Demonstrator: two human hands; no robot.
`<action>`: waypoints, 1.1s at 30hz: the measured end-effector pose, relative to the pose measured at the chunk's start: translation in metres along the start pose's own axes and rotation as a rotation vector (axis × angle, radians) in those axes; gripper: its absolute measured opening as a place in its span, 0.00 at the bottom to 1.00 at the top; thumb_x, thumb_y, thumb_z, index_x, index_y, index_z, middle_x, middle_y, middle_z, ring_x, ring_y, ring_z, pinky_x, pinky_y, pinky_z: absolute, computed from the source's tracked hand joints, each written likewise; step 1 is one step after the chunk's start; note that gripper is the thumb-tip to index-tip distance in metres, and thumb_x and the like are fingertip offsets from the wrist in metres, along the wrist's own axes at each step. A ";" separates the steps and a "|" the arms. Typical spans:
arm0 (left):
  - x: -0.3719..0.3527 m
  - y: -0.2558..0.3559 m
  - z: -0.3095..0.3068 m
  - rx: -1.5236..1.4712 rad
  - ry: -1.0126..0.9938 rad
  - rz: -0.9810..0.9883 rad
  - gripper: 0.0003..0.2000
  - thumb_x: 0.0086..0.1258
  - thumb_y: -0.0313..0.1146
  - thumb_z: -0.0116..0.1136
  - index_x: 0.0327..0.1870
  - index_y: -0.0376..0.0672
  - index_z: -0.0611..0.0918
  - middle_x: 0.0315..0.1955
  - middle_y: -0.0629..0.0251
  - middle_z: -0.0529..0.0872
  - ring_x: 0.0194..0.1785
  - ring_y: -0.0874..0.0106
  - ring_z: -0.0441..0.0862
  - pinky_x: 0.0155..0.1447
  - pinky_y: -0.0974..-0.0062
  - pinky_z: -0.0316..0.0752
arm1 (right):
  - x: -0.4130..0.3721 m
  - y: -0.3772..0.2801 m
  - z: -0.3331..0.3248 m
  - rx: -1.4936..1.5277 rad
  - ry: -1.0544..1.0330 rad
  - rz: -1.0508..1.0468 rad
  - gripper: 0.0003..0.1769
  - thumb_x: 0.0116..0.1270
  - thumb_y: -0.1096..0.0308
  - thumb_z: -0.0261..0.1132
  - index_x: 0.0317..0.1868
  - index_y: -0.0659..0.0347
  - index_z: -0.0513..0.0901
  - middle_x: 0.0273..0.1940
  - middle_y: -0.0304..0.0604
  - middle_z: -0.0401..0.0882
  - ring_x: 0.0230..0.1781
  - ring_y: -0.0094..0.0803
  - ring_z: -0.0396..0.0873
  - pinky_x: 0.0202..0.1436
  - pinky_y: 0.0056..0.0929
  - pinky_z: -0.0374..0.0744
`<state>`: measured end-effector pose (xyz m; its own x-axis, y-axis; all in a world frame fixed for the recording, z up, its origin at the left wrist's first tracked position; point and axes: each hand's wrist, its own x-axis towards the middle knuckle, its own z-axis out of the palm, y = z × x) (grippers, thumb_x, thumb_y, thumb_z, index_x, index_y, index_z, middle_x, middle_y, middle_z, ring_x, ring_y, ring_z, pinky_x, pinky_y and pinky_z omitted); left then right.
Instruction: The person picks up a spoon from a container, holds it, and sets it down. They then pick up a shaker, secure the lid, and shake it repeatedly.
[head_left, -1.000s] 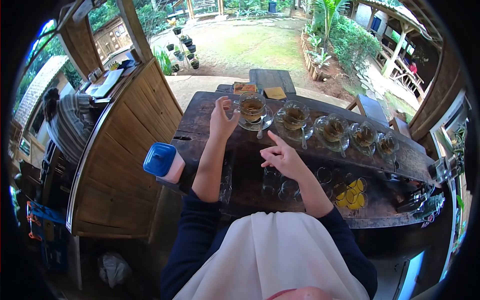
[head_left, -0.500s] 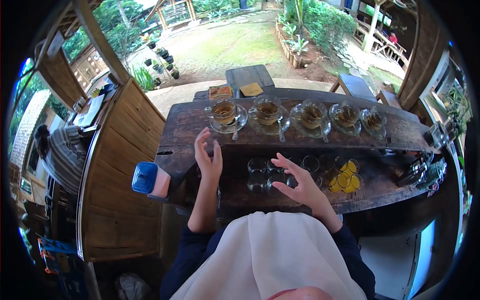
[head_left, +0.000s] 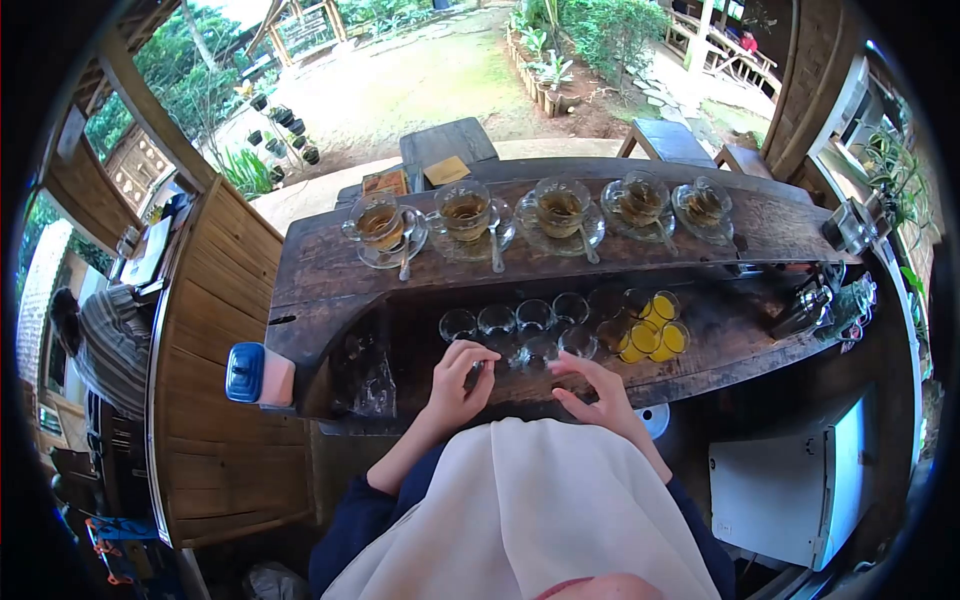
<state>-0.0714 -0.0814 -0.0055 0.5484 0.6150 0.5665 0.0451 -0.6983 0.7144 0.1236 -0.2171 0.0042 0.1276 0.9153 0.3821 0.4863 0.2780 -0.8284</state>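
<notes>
My left hand [head_left: 462, 387] is over the lower shelf, fingers bent and the thumb apart, beside the near row of clear drinking glasses [head_left: 537, 348]. Whether its fingertips touch a glass is hard to make out. My right hand [head_left: 598, 393] is to the right of it with fingers spread, holding nothing, close to the near glasses. Behind them stands another row of clear glasses [head_left: 496, 318]. To the right, several glasses of yellow-orange drink [head_left: 650, 338] are grouped together. Along the upper counter, several glass cups of brown drink [head_left: 465, 215] rest on saucers with spoons.
A blue-lidded container [head_left: 245, 372] stands at the counter's left end. Metal vessels [head_left: 803, 308] are at the shelf's right. Clear plastic [head_left: 375, 390] lies on the left of the shelf. A person in a striped top [head_left: 112, 340] is beyond the wooden partition [head_left: 225, 400].
Both hands have come down toward the clear glasses and closer together. My left hand's fingers have bent from a raised, spread pose. The view has shifted, so the counter appears further left.
</notes>
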 end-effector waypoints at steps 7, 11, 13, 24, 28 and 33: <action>-0.002 0.009 0.047 -0.138 -0.181 -0.014 0.07 0.57 0.20 0.57 0.37 0.37 0.79 0.28 0.61 0.78 0.33 0.70 0.78 0.36 0.77 0.73 | -0.024 0.015 -0.023 0.054 0.027 0.121 0.18 0.59 0.73 0.65 0.52 0.59 0.79 0.37 0.41 0.84 0.36 0.30 0.83 0.40 0.27 0.78; 0.009 0.015 0.068 -0.155 -0.257 0.070 0.07 0.58 0.23 0.59 0.37 0.38 0.79 0.28 0.62 0.78 0.33 0.70 0.78 0.37 0.77 0.73 | -0.036 0.021 -0.041 0.004 0.035 0.164 0.09 0.63 0.70 0.62 0.42 0.62 0.83 0.32 0.42 0.84 0.32 0.31 0.83 0.37 0.24 0.78; 0.010 0.018 0.079 -0.154 -0.273 0.084 0.07 0.58 0.23 0.59 0.37 0.38 0.79 0.28 0.63 0.78 0.33 0.70 0.78 0.37 0.77 0.73 | -0.041 0.025 -0.048 0.034 0.046 0.220 0.08 0.64 0.69 0.61 0.41 0.62 0.83 0.30 0.43 0.84 0.31 0.31 0.83 0.36 0.23 0.78; 0.007 0.045 0.136 -0.199 -0.340 -0.098 0.02 0.62 0.25 0.58 0.31 0.37 0.80 0.23 0.62 0.80 0.24 0.73 0.78 0.29 0.81 0.71 | -0.059 0.051 -0.102 0.159 -0.023 0.307 0.09 0.66 0.69 0.59 0.40 0.65 0.83 0.30 0.44 0.84 0.29 0.28 0.83 0.35 0.22 0.79; -0.004 0.048 0.154 -0.200 -0.285 -0.118 0.02 0.62 0.25 0.58 0.32 0.36 0.81 0.23 0.61 0.81 0.24 0.72 0.78 0.29 0.80 0.71 | -0.062 0.062 -0.116 0.192 -0.082 0.292 0.09 0.66 0.69 0.60 0.40 0.65 0.83 0.30 0.44 0.84 0.29 0.28 0.83 0.35 0.21 0.79; -0.021 0.050 0.160 -0.202 -0.192 -0.177 0.03 0.61 0.25 0.58 0.33 0.36 0.80 0.23 0.61 0.81 0.24 0.72 0.77 0.28 0.80 0.70 | -0.061 0.066 -0.118 0.195 -0.204 0.265 0.10 0.67 0.68 0.59 0.41 0.66 0.83 0.31 0.44 0.84 0.30 0.28 0.83 0.35 0.22 0.79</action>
<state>0.0534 -0.1881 -0.0469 0.6952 0.6265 0.3524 -0.0022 -0.4884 0.8726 0.2497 -0.2891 -0.0260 0.0426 0.9966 0.0712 0.2832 0.0563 -0.9574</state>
